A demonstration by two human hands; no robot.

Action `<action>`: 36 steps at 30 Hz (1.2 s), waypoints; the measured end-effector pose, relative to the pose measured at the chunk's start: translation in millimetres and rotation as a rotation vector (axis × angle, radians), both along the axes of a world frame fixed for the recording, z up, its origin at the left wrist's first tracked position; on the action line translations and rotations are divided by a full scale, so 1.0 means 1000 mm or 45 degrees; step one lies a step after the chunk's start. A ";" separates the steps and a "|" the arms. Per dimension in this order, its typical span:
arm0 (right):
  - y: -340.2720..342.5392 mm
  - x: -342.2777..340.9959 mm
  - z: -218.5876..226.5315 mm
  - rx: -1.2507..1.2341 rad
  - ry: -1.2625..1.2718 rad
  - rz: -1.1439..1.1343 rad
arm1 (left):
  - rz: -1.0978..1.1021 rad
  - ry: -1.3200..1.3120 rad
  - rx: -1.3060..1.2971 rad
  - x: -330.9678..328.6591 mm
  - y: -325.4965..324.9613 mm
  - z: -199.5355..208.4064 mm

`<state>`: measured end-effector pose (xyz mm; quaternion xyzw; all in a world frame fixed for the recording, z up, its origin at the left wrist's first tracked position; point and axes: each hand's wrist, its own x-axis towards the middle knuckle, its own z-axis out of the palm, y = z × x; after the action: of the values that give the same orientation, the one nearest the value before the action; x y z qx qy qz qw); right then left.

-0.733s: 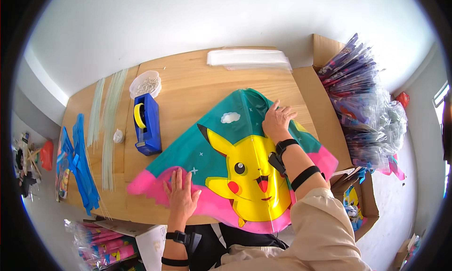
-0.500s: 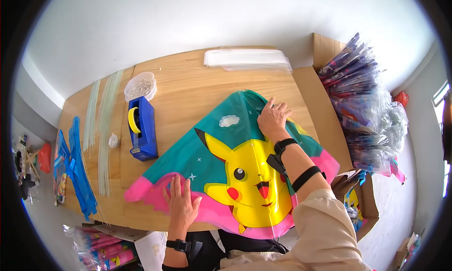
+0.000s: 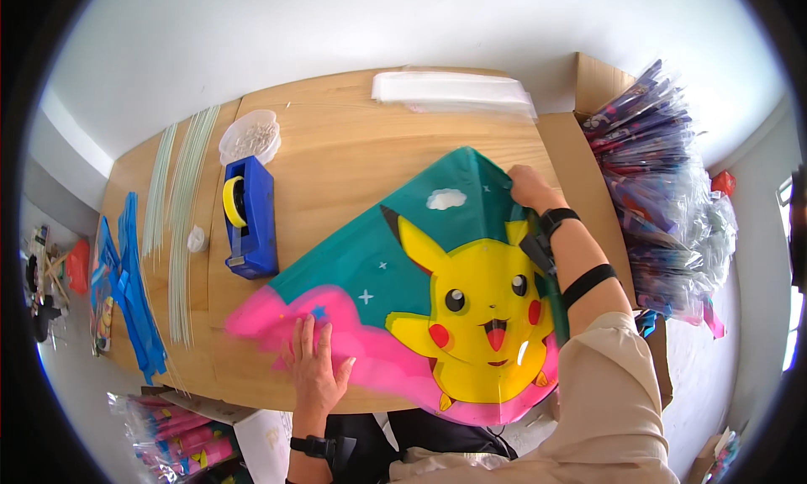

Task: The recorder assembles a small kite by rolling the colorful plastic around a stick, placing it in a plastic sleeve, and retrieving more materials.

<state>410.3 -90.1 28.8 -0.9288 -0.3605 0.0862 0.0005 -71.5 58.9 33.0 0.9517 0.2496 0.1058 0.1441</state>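
Observation:
A large kite sheet (image 3: 403,270), teal above and pink below with a big yellow cartoon creature, lies across the front of the wooden table. My left hand (image 3: 315,370) rests flat on its pink left part, fingers stretched out. At the upper right edge my right hand (image 3: 531,188) is closed on the sheet, its fingertips partly hidden. Along that side the material is lifted and folded, so the right wing hardly shows below my forearm.
Left of the kite stand a blue tape dispenser (image 3: 250,219), a bowl of small white pieces (image 3: 250,138), thin rods (image 3: 187,232) and blue strips (image 3: 134,286). Clear plastic sleeves (image 3: 450,91) lie at the back. A cardboard box (image 3: 584,198) with packed bundles (image 3: 651,190) stands at right.
My right hand has gone from lying spread on the kite to gripping its right edge, and that side is now lifted and folded. My left hand stays flat on the pink part.

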 end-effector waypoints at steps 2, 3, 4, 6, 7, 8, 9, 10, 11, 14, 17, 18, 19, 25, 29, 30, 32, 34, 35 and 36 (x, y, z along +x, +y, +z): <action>-0.010 -0.003 -0.009 0.092 -0.017 -0.077 | -0.022 0.013 -0.002 -0.001 0.005 0.002; -0.011 -0.009 -0.013 0.144 -0.012 -0.110 | -0.018 -0.016 -0.053 -0.007 0.012 -0.002; -0.014 -0.009 -0.017 0.146 -0.051 -0.059 | -0.013 -0.045 -0.103 -0.013 0.022 -0.011; -0.013 -0.017 -0.010 0.105 -0.008 -0.035 | 0.052 -0.147 -0.035 -0.017 0.041 -0.015; -0.016 -0.012 -0.017 0.139 -0.028 0.004 | 0.108 -0.219 0.086 -0.012 0.055 -0.011; -0.022 -0.008 -0.019 0.132 -0.015 0.012 | 0.120 -0.242 0.153 0.002 0.067 -0.002; -0.030 -0.006 -0.022 0.182 -0.102 0.048 | 0.131 -0.264 0.226 0.015 0.078 0.010; -0.026 -0.008 -0.019 0.186 -0.103 0.058 | 0.166 -0.212 0.257 0.014 0.091 0.012; -0.021 -0.013 -0.014 0.120 -0.084 0.038 | 0.195 -0.168 0.281 0.012 0.102 0.006; -0.013 -0.011 -0.011 0.012 -0.051 0.029 | 0.252 0.193 -0.052 0.006 0.124 0.006; -0.013 -0.002 -0.018 0.002 -0.007 -0.008 | 0.138 0.393 -0.498 -0.002 0.140 0.023; -0.014 0.000 -0.021 0.006 0.011 -0.030 | 0.098 0.454 -0.591 -0.002 0.140 0.027; -0.016 0.000 -0.024 -0.008 -0.003 -0.066 | 0.058 0.515 -0.684 -0.002 0.139 0.032; 0.003 -0.030 -0.015 0.018 -0.100 -0.232 | 0.182 0.402 -0.478 -0.019 0.101 0.017; -0.007 -0.036 -0.009 0.115 -0.186 -0.291 | 0.252 0.364 -0.345 -0.020 0.092 0.008; -0.012 -0.037 -0.007 0.142 -0.197 -0.292 | 0.257 0.366 -0.349 -0.019 0.092 0.007; -0.020 -0.045 -0.001 0.044 -0.164 -0.325 | 0.270 0.369 -0.355 -0.019 0.094 0.007; -0.033 -0.057 0.004 0.050 -0.166 -0.305 | 0.272 0.380 -0.359 -0.017 0.098 0.005; -0.043 -0.066 0.001 0.104 -0.176 -0.264 | 0.273 0.386 -0.362 -0.017 0.100 0.004; -0.053 -0.073 0.000 0.155 -0.184 -0.222 | 0.277 0.358 -0.384 -0.018 0.103 0.003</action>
<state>337.1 -142.9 28.6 -0.9587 -0.2819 -0.0035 0.0384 -89.8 161.8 35.6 0.8922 0.3814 -0.0516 0.2362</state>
